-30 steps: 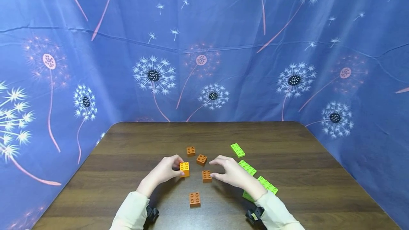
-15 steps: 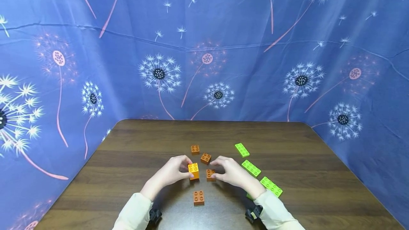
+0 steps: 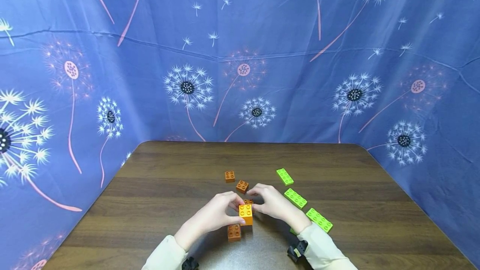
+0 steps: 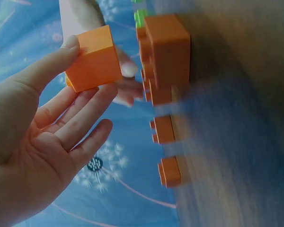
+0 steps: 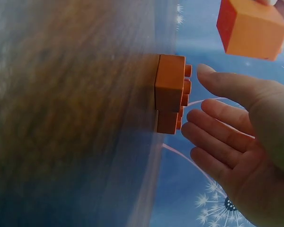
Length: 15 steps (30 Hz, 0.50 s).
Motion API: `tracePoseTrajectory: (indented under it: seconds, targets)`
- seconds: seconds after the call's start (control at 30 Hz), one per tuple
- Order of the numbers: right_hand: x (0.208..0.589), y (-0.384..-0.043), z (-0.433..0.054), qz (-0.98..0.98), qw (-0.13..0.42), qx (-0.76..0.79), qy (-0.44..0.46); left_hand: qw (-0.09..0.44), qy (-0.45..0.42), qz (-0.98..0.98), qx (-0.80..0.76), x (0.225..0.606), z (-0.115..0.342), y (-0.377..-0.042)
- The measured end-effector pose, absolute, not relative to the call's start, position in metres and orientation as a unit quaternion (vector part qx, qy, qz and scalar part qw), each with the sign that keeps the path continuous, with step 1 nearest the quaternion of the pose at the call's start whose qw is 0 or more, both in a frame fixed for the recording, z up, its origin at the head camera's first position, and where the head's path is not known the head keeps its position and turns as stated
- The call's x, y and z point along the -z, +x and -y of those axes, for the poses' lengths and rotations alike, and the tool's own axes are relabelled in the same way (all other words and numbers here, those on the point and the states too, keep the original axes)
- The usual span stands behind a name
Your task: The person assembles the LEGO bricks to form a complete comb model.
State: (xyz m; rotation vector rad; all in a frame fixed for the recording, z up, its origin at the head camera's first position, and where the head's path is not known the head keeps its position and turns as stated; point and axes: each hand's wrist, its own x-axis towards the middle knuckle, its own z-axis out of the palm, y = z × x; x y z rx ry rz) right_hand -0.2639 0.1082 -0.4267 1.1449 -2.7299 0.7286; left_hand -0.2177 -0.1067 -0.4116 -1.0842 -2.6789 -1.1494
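A light orange toy building brick with studs on top is pinched between the thumb and fingers of my left hand. The left wrist view shows this light orange brick held off the table. My right hand hovers just right of it, fingers relaxed with nothing between them. Behind the held brick, a darker orange brick is partly hidden. Another darker orange brick sits nearer me, below my left hand. In the right wrist view, my right fingers stay apart from the standing darker bricks.
Farther back stand two more darker orange bricks, one left and one right. Several lime green bricks lie in a slanting row to the right, one mostly hidden by the right forearm. A blue dandelion-print cloth hangs behind the wooden table.
My left hand has carried the light orange brick rightward and a little toward me, up beside my right hand. The right hand has barely moved. The head view has shifted slightly.
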Motion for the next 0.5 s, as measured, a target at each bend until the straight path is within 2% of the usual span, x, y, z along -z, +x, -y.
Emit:
tracePoseTrajectory:
  seconds: [0.17,0.5]
  targets:
    - [0.427,-0.264,-0.108,0.897,0.049,-0.237,0.37,0.005,-0.358,0.863,0.357,0.411,0.097,-0.21]
    - [0.428,-0.264,-0.108,0.894,0.048,-0.245,0.372,0.025,-0.39,0.869,0.304,0.413,0.082,-0.197]
